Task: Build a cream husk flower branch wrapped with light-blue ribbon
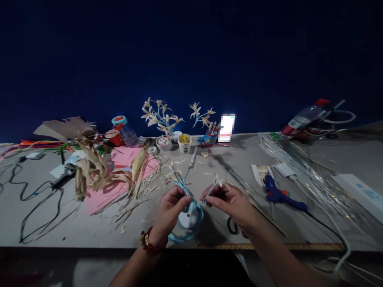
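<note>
Several blue-wrapped stems [182, 184] sit pinched in the left hand [172, 202], one flower sprig [220, 182] in the right hand [231, 203]; likely light, bendable, fragile-petalled, best held low.

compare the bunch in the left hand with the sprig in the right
The bunch in the left hand gathers several stems; the sprig in the right hand looks single. The bunch leans up-left, the sprig up-right. Both have blue stems and pale flowers.
</note>
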### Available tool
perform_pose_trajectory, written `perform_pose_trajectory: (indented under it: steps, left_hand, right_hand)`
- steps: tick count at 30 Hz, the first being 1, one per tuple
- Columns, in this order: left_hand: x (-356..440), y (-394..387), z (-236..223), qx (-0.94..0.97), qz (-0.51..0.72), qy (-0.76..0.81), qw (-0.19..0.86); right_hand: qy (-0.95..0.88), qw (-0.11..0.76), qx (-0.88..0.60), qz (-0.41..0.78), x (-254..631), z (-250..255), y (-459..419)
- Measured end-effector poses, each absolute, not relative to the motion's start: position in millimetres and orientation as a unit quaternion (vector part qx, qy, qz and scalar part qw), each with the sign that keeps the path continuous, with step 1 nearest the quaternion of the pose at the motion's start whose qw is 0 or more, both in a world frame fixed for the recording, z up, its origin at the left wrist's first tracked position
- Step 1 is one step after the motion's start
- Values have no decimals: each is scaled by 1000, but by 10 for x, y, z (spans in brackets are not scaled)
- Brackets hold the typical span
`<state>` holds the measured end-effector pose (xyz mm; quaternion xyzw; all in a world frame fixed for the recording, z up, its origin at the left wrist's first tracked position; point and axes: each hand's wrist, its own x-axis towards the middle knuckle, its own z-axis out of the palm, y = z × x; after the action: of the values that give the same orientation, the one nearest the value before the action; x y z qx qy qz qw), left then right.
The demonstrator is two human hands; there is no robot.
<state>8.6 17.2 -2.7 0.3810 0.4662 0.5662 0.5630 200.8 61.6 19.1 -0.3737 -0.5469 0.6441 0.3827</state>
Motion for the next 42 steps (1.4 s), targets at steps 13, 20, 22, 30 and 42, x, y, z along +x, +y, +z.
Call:
perform_pose_trajectory:
  steps: [13, 20, 22, 30, 42]
  left_hand:
    - [63, 166, -34, 389, 552, 460, 576]
    - [68, 178, -29, 382, 550, 460, 583]
    - [69, 180, -25, 380, 554, 458, 583]
    - [66, 189, -27, 377, 550, 458, 588]
    - [96, 200, -29, 372, 550, 456, 592]
  right_hand:
    - [-577, 340, -341, 660, 1834, 158, 682]
    - [-585, 329, -307, 674, 1882, 161, 721]
    - [-598, 330, -304, 664, 1891, 141, 734]
    - [-604, 311, -307, 666, 1903, 131, 746]
    - [-649, 303, -330, 615, 1933, 95, 751]
